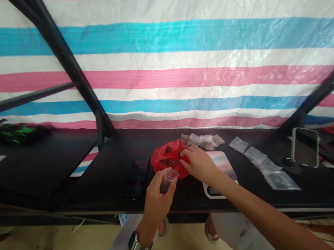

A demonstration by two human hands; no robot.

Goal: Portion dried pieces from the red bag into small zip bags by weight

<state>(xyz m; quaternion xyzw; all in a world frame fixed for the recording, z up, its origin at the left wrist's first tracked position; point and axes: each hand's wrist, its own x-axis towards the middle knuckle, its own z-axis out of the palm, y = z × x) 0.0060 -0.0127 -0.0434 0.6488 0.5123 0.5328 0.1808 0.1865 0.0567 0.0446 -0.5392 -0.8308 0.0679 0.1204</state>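
My left hand (159, 192) has its fingers wrapped round a small clear plastic bag (167, 179), its mouth turned up. Just beyond it lies a crumpled red plastic bag (161, 156), open, with dark brown pieces showing inside. Over the right side of that red bag, my right hand (199, 162) has thumb and fingers curled together; what sits between the fingertips is hidden. Beneath my right forearm is a white digital scale (224, 166) with a shiny plate, partly covered by the arm. Several filled clear bags (204, 140) lie behind the right hand.
Several flat clear zip bags (256, 155) lie in a row at right. A phone on a stand (304, 147) stands farther right. A dark flat device (138, 176) lies left of the red bag. Black frame bars (74, 70) and a striped sheet (181, 78) close off the back.
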